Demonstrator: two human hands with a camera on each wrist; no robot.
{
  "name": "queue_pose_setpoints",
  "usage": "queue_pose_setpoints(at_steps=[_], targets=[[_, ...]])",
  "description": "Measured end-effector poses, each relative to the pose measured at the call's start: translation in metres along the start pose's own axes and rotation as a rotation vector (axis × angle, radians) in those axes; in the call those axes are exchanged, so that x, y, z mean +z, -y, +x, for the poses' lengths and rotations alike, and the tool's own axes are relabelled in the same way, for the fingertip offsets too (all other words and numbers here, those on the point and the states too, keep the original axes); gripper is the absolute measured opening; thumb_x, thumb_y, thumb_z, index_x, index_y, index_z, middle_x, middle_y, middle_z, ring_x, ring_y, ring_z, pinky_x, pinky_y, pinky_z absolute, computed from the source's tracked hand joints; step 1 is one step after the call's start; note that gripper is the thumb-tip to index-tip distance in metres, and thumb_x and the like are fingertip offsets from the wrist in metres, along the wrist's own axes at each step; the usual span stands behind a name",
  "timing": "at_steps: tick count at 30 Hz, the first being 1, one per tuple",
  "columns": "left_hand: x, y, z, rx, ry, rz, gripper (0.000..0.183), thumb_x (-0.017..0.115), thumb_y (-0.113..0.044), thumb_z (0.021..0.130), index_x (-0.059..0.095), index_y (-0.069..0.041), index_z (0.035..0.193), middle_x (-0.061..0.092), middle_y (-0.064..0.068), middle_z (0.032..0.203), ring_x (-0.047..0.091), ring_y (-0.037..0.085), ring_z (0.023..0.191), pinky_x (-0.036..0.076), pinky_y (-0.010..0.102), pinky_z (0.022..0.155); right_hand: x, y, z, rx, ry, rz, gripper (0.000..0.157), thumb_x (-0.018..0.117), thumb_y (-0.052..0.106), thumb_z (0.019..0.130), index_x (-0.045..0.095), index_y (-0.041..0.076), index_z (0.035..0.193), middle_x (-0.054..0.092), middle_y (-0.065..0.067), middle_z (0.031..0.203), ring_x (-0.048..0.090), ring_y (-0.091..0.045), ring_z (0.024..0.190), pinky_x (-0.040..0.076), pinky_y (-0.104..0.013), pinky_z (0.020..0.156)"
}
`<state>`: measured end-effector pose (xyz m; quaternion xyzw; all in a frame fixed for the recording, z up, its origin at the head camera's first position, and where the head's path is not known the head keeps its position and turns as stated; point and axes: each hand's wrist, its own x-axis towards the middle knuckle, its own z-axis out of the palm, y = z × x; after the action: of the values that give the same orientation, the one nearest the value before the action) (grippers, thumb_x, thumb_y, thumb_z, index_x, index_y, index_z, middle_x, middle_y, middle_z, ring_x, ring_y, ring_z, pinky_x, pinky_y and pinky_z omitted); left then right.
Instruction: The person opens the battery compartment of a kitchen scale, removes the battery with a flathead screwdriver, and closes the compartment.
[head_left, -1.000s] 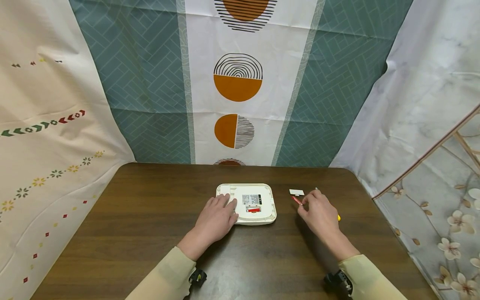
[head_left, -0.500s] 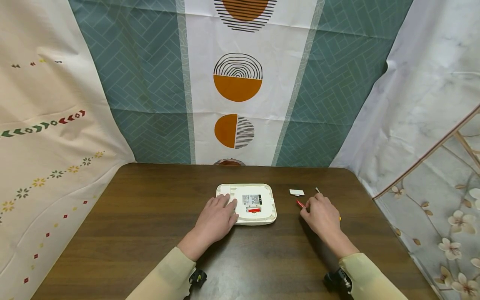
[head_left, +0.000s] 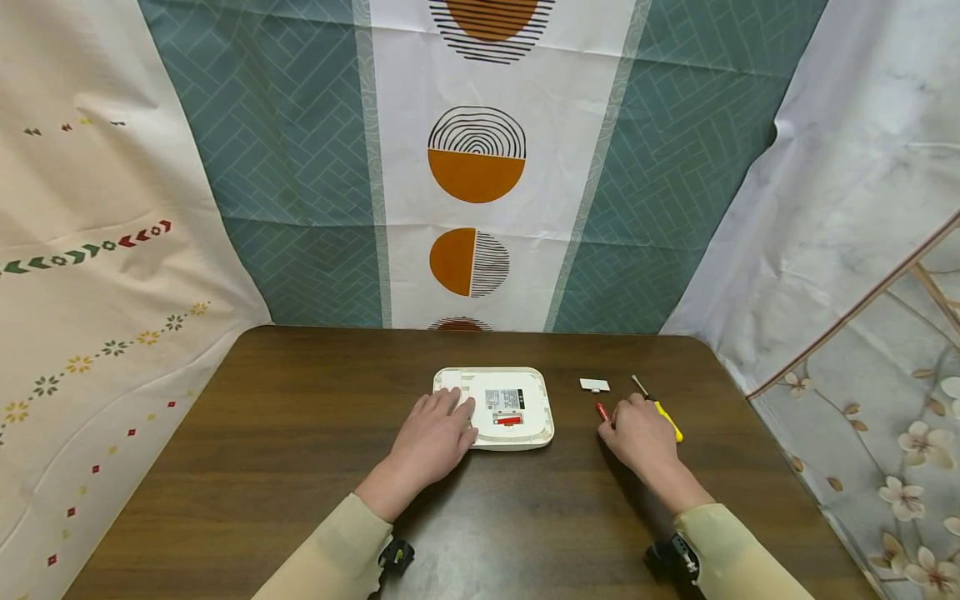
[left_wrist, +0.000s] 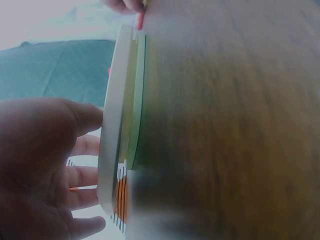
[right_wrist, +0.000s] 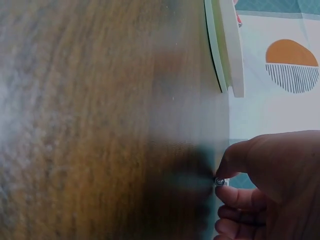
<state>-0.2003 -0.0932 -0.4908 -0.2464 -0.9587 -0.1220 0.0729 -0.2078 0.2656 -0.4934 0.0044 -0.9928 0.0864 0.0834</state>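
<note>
A white, rounded, flat device [head_left: 525, 430] lies with its labelled face and battery bay up. One red battery [head_left: 508, 421] sits in the bay. My left hand [head_left: 433, 433] rests on the device's left side, fingers lying over its edge. To the right, my right hand [head_left: 639, 433] pinches another red battery [head_left: 603, 412] between thumb and finger, low over the table. In the right wrist view, the round metal end of that battery [right_wrist: 219, 181] shows between the fingertips; the hand hides the rest.
A small white battery cover [head_left: 594, 385] lies beyond the right hand. Just right of that hand is a screwdriver [head_left: 667, 421] with a yellow handle. The brown wooden table [head_left: 300, 417] ends at hanging patterned cloths.
My right hand has drawn the red battery slightly right and nearer to me, and lower. More of the yellow screwdriver shows beside it. My left hand and the device have stayed still.
</note>
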Motion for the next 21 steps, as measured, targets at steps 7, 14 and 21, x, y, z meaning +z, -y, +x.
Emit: queue_pose_setpoints(at_steps=[7,14,21], targets=[[-0.0007,-0.0005,0.0002,0.0,-0.003,0.0,0.049,0.068,-0.033,0.111,0.066,-0.005,0.153,0.055,0.023,0.16,0.049,0.045,0.151,0.037,0.062,0.125,-0.0016,0.0025,0.0003,0.003,0.064,-0.021,0.028,0.068,0.025,0.093,0.062,0.012,0.069,0.058,-0.013,0.091,0.062,-0.037,0.083,0.056,-0.056,0.063],[-0.0016,-0.0013,-0.0003,-0.007,0.008,-0.004,0.05,0.067,-0.033,0.112,0.065,-0.005,0.153,0.054,0.024,0.161,0.049,0.045,0.151,0.036,0.062,0.126,-0.0028,0.0039,-0.0002,0.005,0.065,-0.024,0.03,0.067,0.026,0.095,0.062,0.013,0.068,0.058,-0.014,0.091,0.062,-0.039,0.085,0.056,-0.058,0.065],[-0.0022,-0.0015,0.0,-0.014,0.02,-0.009,0.05,0.067,-0.033,0.112,0.065,-0.005,0.153,0.054,0.024,0.162,0.048,0.045,0.152,0.036,0.062,0.126,-0.0026,0.0056,-0.0005,0.011,0.06,-0.017,0.031,0.068,0.026,0.095,0.061,0.014,0.068,0.057,-0.013,0.09,0.06,-0.036,0.083,0.055,-0.056,0.063]])
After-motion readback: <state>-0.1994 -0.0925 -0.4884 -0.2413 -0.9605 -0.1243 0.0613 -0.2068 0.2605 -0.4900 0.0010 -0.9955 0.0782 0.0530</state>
